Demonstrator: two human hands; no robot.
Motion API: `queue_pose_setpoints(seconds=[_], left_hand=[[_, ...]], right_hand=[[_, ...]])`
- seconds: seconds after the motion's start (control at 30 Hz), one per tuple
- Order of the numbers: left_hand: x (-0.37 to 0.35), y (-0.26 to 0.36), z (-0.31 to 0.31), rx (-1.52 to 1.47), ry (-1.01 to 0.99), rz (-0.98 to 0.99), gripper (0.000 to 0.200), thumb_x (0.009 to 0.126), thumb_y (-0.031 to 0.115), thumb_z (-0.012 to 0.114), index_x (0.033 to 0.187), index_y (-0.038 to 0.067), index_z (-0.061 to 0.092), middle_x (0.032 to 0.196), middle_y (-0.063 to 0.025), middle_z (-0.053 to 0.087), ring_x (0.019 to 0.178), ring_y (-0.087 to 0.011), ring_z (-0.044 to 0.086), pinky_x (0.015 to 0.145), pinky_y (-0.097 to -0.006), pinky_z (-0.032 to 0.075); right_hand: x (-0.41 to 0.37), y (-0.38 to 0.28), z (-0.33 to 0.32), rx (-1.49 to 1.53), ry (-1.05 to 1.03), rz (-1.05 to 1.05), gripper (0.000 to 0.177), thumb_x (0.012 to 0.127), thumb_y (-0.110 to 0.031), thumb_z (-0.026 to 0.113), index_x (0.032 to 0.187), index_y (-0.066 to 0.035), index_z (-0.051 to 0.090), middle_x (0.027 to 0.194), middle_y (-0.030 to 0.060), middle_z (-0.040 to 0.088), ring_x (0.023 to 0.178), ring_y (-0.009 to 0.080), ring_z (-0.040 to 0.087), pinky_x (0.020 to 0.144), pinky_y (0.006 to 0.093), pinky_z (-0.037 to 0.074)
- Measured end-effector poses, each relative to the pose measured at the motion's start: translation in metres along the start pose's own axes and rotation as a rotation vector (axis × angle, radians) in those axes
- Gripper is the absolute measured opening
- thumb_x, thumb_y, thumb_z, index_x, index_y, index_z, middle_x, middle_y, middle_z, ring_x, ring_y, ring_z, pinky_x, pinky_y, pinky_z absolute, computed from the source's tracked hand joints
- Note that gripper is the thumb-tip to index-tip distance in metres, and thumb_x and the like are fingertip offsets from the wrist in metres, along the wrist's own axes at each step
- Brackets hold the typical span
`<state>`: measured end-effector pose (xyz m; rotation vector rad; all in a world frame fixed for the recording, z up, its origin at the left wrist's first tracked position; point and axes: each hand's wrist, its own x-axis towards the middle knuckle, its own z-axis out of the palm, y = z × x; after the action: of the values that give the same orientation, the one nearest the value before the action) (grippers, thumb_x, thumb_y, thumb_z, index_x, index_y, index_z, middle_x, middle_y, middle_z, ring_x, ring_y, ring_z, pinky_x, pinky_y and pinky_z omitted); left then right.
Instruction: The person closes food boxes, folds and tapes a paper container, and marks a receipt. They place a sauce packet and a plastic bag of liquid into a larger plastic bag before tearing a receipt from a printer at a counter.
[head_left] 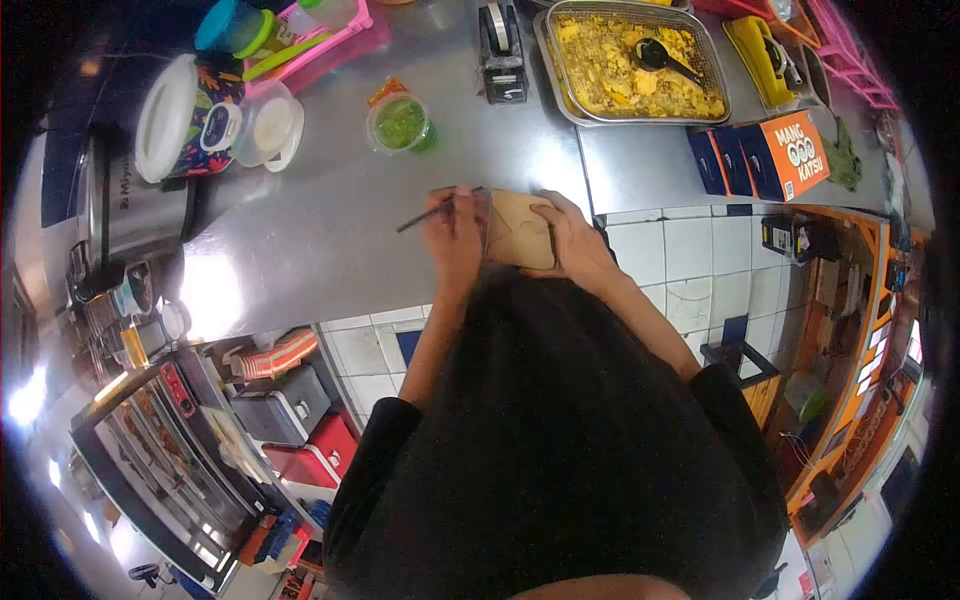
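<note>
My left hand (457, 232) is closed around a dark, thin pen-like stick (420, 217), one end of which sticks out to the left over the steel counter. Beside it, at the counter's front edge, is a flat brown kraft-paper piece (521, 238) with a few dark lines on its face. The fingers of my right hand (580, 242) grip its right side, thumb and fingertips at the edge. Left fingertips lie right at the opposite edge.
A cup of green stuff (400, 123) stands on the steel counter (320, 225). Farther back are a tape dispenser (501, 55) and a wire-basket tray of yellow food (600, 70) with a black ladle. Orange-and-navy boxes (790, 155) stand right; a white-lidded tub (165, 118) stands left.
</note>
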<state>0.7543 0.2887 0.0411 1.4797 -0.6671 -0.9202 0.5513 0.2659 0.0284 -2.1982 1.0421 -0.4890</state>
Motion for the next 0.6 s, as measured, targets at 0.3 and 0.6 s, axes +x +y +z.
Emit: queue_pose_setpoints(seconds=[0.3, 0.6], left_hand=[[0.04, 0.019, -0.049, 1.45, -0.336, 0.064, 0.044, 0.098, 0.043, 0.059, 0.087, 0.0, 0.062, 0.08, -0.0223, 0.068, 0.08, -0.0442, 0.066, 0.067, -0.0526, 0.05], [0.134, 0.019, 0.08, 0.686, 0.058, 0.614, 0.036, 0.098, 0.035, 0.057, 0.094, 0.002, 0.069, 0.084, -0.0199, 0.071, 0.087, -0.0395, 0.068, 0.08, -0.0498, 0.05]], right_hand=[[0.038, 0.0, -0.05, 0.142, -0.129, 0.17, 0.086, 0.067, -0.019, 0.082, 0.142, -0.013, 0.04, 0.151, 0.0152, 0.033, 0.126, 0.0415, 0.053, 0.103, 0.0463, 0.05], [0.097, 0.039, -0.032, 0.218, 0.023, 0.029, 0.098, 0.064, -0.014, 0.084, 0.149, -0.012, 0.036, 0.159, 0.0238, 0.023, 0.137, 0.044, 0.043, 0.11, 0.0434, 0.045]])
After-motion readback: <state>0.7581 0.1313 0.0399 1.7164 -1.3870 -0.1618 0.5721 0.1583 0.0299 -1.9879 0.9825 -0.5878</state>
